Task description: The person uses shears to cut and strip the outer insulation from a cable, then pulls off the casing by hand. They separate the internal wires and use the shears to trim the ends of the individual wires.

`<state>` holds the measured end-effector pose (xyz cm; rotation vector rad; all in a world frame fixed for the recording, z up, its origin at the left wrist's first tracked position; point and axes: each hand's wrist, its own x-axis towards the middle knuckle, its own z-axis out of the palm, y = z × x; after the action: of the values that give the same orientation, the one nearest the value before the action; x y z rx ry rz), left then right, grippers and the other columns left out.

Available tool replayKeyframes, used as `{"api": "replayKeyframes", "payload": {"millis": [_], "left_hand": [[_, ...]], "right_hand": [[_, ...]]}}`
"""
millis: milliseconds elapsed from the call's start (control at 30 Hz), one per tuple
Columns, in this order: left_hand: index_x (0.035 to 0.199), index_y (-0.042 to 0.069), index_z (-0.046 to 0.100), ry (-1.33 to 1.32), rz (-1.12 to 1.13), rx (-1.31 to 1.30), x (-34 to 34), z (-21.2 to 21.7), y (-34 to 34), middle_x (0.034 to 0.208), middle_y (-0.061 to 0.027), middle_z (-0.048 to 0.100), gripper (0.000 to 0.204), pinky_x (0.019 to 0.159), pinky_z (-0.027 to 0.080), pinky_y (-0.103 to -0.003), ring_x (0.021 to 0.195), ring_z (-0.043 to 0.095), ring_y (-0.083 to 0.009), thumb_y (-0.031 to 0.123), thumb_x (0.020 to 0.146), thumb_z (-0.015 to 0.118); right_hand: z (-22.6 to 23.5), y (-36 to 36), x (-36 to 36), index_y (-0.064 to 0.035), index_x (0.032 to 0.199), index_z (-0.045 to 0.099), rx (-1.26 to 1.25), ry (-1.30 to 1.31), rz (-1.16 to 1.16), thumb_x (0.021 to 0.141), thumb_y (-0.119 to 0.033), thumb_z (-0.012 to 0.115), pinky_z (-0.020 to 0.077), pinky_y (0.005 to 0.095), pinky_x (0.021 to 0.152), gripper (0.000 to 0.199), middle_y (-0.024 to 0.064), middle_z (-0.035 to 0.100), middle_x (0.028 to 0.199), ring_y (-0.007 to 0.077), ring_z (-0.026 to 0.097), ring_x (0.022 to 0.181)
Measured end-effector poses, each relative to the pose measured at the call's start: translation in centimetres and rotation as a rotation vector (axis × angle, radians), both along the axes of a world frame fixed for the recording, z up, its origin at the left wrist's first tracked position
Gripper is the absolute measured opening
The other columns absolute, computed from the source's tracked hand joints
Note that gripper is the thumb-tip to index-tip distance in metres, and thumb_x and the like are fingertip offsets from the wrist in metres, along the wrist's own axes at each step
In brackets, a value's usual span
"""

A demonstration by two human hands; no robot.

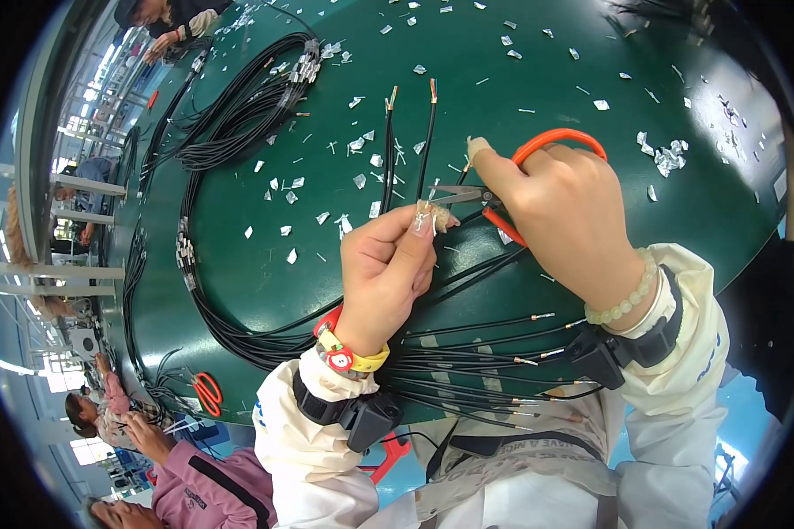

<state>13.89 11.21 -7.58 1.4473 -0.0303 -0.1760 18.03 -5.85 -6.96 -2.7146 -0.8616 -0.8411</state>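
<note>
My left hand point(384, 260) is closed, thumb and forefinger pinched together with tan wrapping on a fingertip. Thin pale strands show at the pinch; what they belong to is hidden. In my right hand point(569, 207) is a pair of scissors with orange handles point(560, 137); its metal blades point(459, 192) are parted and point left, just above the left fingertips. Tan wrapping also covers the right thumb tip. Two black cables point(427, 145) with stripped ends stretch up the table beyond my left hand, one of them meeting the fingertips from behind. Another stripped end shows by the right thumb.
A large coil of black cables point(238, 115) lies on the green table point(520, 97) at far left. Several stripped cables point(476, 360) lie along the near edge. Foil scraps point(669, 157) are scattered about. More orange-handled scissors point(207, 394) rest at left. Co-workers sit along the left, one in a pink sleeve point(207, 480).
</note>
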Motion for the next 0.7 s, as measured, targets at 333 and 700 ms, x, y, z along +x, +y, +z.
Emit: {"api": "replayKeyframes", "payload": {"millis": [333, 700], "left_hand": [[0.094, -0.004, 0.060, -0.181, 0.054, 0.216, 0.3, -0.5, -0.8, 0.061, 0.0050, 0.048, 0.020, 0.044, 0.026, -0.016, 0.052, 0.036, 0.0009, 0.010, 0.089, 0.047], [0.095, -0.004, 0.059, -0.120, 0.015, 0.413, 0.8, -1.3, 0.0, 0.062, 0.0000, 0.053, 0.018, 0.051, 0.036, -0.018, 0.058, 0.042, -0.0024, 0.008, 0.086, 0.048]], "right_hand": [[-0.1, 0.3, -0.3, -0.0086, 0.096, 0.061, 0.172, 0.243, 0.136, 0.061, -0.003, 0.063, 0.0385, 0.0279, 0.042, 0.036, 0.0050, 0.051, 0.053, 0.0183, 0.051, 0.048], [-0.5, -0.5, 2.5, -0.0082, 0.076, 0.057, 0.518, 0.322, 0.513, 0.061, 0.002, 0.062, 0.0432, 0.0295, 0.049, 0.019, 0.0057, 0.060, 0.070, 0.0238, 0.056, 0.056]]}}
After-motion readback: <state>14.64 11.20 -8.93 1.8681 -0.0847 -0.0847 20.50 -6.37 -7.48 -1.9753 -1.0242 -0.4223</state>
